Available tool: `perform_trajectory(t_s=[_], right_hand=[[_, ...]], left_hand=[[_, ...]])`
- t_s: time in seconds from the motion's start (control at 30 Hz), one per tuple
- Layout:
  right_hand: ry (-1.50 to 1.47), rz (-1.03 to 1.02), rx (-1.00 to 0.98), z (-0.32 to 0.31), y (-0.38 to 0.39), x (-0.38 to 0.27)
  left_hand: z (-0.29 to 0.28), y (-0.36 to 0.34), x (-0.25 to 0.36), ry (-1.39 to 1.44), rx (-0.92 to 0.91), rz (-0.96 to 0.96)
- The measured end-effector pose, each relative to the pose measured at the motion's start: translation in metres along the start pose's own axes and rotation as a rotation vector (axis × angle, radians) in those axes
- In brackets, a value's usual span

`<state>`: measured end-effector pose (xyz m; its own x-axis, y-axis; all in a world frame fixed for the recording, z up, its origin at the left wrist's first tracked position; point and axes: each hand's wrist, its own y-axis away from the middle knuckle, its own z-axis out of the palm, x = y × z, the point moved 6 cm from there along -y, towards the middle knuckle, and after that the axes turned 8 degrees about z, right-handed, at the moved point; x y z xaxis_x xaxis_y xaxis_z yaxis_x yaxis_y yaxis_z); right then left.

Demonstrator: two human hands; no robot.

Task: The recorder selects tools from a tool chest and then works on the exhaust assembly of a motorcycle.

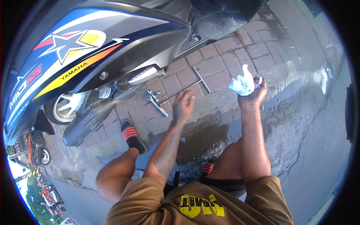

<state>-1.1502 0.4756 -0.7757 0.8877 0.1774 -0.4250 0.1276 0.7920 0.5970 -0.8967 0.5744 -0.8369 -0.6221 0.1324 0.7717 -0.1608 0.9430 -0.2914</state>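
My right hand (255,96) is raised and closed around a crumpled, pale blue-white cloth (243,84), which puffs up past the fingers. Over the edge of the paving hovers my left hand (183,107), its fingers loosely bent and slightly apart, with nothing visible in them. Just beyond it a T-handle wrench (202,80) lies on the bricks, its long shaft running towards the left. To the left of that hand rest a chrome ratchet wrench (156,104) and a small metal socket (158,93).
A blue, grey and yellow scooter (131,45) fills the upper left, with its exhaust muffler (88,122) and white-spoked wheel (67,107) low down. Wet concrete (285,127) borders the brick paving (180,80). My sandalled foot (132,135) stands near the tools.
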Motion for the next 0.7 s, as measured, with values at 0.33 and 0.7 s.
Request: perform_trajectory(t_s=[0.33, 0.7], right_hand=[[0.073, 0.116, -0.211, 0.074, 0.166, 0.033], [0.697, -0.486, 0.307, 0.018, 0.213, 0.038]], left_hand=[[-0.020, -0.002, -0.128, -0.704, -0.477, 0.356], [-0.098, 0.097, 0.086, -0.194, -0.983, -0.431]])
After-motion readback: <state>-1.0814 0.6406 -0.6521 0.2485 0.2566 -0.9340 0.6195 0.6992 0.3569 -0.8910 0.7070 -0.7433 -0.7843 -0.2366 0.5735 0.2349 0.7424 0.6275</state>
